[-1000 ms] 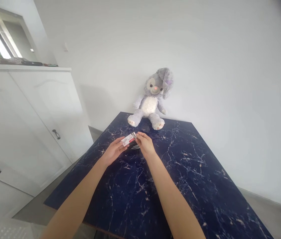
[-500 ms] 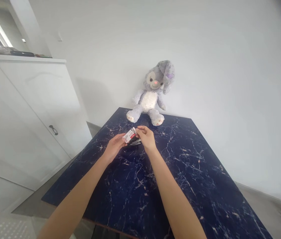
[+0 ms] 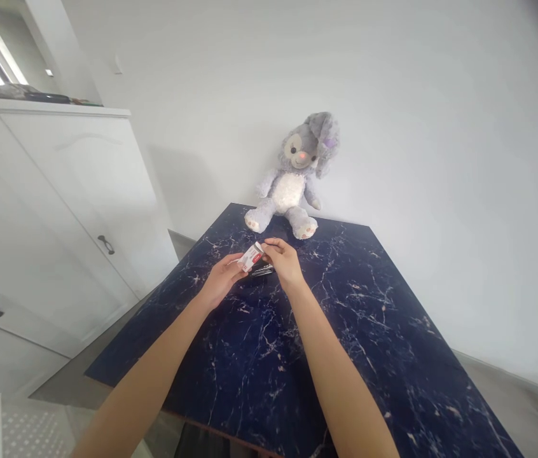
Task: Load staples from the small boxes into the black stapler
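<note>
A small white-and-red cardboard box is held tilted above the table. My left hand grips its lower left end between thumb and fingers. At the upper right end, the thumb and fingers of my right hand pinch the box's end, where a white flap seems to stand up. What is inside the box cannot be seen. Just below it lies a dark object with shiny metal, partly hidden by the box and my hands; its kind is unclear.
The dark blue marble-patterned table spreads around my hands. A grey plush rabbit sits at its far edge against the white wall. On the left stands a white cabinet with dark handles.
The view has shifted slightly, so everything sits a little differently in the picture. My right fingers have moved slightly at the box's end, and the grip of my left hand looks the same.
</note>
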Tool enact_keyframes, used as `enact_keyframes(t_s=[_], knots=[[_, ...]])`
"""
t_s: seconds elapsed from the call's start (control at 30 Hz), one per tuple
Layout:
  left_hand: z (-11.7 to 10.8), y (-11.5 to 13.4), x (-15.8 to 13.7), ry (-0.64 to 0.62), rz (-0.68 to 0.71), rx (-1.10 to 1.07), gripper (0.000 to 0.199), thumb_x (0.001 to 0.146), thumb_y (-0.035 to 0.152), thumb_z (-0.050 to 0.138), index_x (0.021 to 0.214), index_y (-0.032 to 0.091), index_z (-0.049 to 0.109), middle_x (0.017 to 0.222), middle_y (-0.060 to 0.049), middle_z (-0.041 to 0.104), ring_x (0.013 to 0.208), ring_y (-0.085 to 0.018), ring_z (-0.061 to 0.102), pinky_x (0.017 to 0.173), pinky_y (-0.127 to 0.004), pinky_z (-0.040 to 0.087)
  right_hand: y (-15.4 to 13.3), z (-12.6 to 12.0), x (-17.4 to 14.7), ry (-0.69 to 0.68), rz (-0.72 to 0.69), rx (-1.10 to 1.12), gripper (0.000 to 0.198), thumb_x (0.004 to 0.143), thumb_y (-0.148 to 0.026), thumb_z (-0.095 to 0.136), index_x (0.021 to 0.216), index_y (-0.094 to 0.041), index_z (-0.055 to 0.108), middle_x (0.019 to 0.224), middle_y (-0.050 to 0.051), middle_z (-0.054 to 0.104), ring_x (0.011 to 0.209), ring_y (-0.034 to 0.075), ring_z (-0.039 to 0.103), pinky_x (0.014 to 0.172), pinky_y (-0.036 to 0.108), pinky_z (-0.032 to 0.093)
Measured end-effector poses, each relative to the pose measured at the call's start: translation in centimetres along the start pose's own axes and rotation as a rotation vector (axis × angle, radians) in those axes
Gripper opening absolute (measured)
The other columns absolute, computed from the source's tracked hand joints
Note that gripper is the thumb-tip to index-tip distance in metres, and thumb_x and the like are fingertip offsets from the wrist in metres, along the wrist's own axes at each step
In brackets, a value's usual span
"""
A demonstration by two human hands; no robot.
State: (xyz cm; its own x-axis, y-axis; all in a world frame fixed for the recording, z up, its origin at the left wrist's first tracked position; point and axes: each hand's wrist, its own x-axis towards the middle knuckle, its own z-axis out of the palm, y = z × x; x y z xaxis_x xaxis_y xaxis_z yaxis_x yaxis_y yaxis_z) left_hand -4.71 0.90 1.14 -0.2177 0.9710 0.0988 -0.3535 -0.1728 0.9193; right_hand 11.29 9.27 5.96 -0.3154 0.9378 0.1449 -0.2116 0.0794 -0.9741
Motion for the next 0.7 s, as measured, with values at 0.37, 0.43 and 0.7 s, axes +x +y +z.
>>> enact_keyframes(t_s=[0.37,0.43,0.7], knots=[[0.0,0.0,0.0,0.055,0.043,0.075,0.046,0.074,0.036,0.081,0.114,0.019,0.068,0.104,-0.010,0.074,0.091,-0.020,0.069,0.083,-0.036,0.056,-1.5,0.4,-1.6,-0.073,-0.361,-0.498,0.027,0.085,-0.031,0.063,0.112,-0.026,0.067,0.100,0.002,0.076,0.081,0.018,0.071,0.084,0.033,0.054],[-0.1,0.1,0.2,0.103,0.067,0.080,0.047,0.071,0.038,0.083,0.111,0.018,0.069,0.100,-0.009,0.074,0.086,-0.020,0.069,0.078,-0.035,0.056,-1.3,0.5,-1.4,-0.107,-0.363,-0.501,0.034,0.086,-0.031,0.063,0.120,-0.026,0.063,0.107,0.003,0.074,0.085,0.018,0.071,0.084,0.032,0.054],[-4.9,1.0,1.2,0.498,0.209,0.994,0.022,0.085,0.040,0.064,0.087,0.019,0.071,0.085,-0.009,0.072,0.090,-0.028,0.067,0.087,-0.040,0.049,4.7,-4.1,-0.2,0.491,-0.287,-0.781,0.044,0.094,-0.037,0.042,0.127,-0.011,0.054,0.109,0.017,0.070,0.102,0.028,0.064,0.095,0.042,0.044]])
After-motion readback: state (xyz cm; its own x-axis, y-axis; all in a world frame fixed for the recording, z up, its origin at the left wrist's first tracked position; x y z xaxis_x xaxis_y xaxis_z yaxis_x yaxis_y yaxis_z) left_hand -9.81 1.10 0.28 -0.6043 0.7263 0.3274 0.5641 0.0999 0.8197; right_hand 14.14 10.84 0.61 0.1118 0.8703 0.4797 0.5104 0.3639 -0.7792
